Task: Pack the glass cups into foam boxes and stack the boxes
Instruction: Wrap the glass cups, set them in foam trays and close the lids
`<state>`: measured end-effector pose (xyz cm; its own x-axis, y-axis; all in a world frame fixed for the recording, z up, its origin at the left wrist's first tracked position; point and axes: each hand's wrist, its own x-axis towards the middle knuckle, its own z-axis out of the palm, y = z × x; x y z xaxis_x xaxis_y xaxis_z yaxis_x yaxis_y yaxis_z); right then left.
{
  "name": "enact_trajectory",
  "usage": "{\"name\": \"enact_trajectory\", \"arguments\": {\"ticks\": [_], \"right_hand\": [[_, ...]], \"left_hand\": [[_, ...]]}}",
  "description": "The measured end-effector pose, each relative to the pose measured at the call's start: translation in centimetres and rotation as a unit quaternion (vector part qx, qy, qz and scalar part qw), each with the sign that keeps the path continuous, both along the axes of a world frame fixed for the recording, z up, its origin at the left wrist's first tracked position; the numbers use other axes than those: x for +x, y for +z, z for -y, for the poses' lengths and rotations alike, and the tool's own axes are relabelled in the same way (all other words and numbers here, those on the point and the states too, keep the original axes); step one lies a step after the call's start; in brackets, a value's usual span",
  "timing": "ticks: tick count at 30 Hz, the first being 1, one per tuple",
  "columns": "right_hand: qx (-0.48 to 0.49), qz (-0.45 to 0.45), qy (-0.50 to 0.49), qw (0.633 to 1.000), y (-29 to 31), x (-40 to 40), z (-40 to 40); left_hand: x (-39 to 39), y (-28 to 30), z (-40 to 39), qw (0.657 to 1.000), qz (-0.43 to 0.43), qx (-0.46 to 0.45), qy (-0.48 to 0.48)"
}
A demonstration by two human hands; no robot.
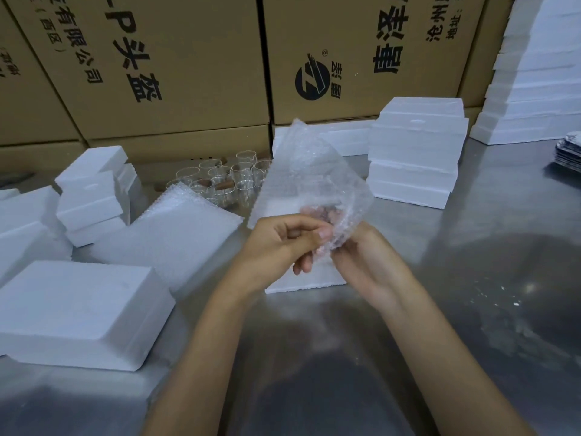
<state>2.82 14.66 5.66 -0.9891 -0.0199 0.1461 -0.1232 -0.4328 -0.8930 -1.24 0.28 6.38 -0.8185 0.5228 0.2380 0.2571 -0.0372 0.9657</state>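
Both hands are raised over the metal table (471,278) and hold one bubble wrap bag (309,184) between them. The left hand (276,243) has its fingers curled and pinches the lower edge of the bag between thumb and fingers. The right hand (364,256) grips the same lower edge from the other side; some of its fingertips can be seen through the clear plastic, inside or behind the bag, I cannot tell which. The bag stands up from the hands and opens a little at the top.

Just under the hands, and partly hidden by them, lies a flat foam piece (301,283) on the table. Beyond the left hand, further from the person, a group of glass cups (226,177) stands upright on the table, close together. To the left of the left hand lies a pile of bubble wrap bags (176,234), and nearer to the person on that side sits a closed foam box (78,313). More foam boxes (91,196) are piled further left. Beyond the right hand stands a stack of foam boxes (415,152). Cardboard cartons (188,58) with printed characters stand behind everything.
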Motion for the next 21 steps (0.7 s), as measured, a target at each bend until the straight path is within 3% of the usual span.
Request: {"name": "enact_trajectory", "arguments": {"ticks": [5,7,9,11,14,17,21], "right_hand": [[-0.018,0.039,0.030,0.999,0.0,0.1,-0.2],[-0.043,0.039,0.032,0.998,-0.1,0.1,-0.2],[-0.083,0.019,0.018,0.996,-0.3,0.0,-0.3],[-0.107,0.017,0.007,0.994,-0.5,-0.1,-0.7],[-0.116,0.010,0.006,0.993,-0.7,-0.1,-0.9],[-0.128,-0.003,0.019,0.992,-0.5,0.1,-0.6],[-0.104,-0.002,0.037,0.994,-0.4,0.2,-0.2]], "left_hand": [[0.8,-0.1,-0.7,0.997,0.040,-0.028,-0.057],[0.9,0.1,-0.6,0.999,0.022,-0.009,-0.034],[0.7,0.3,-0.2,0.994,-0.011,0.065,0.089],[0.0,0.5,0.6,0.958,-0.058,0.126,0.252],[-0.8,0.6,1.3,0.916,-0.114,0.096,0.373],[-1.3,0.1,1.3,0.934,-0.081,0.074,0.341],[-1.7,-0.1,1.2,0.962,0.083,0.108,0.239]]}}
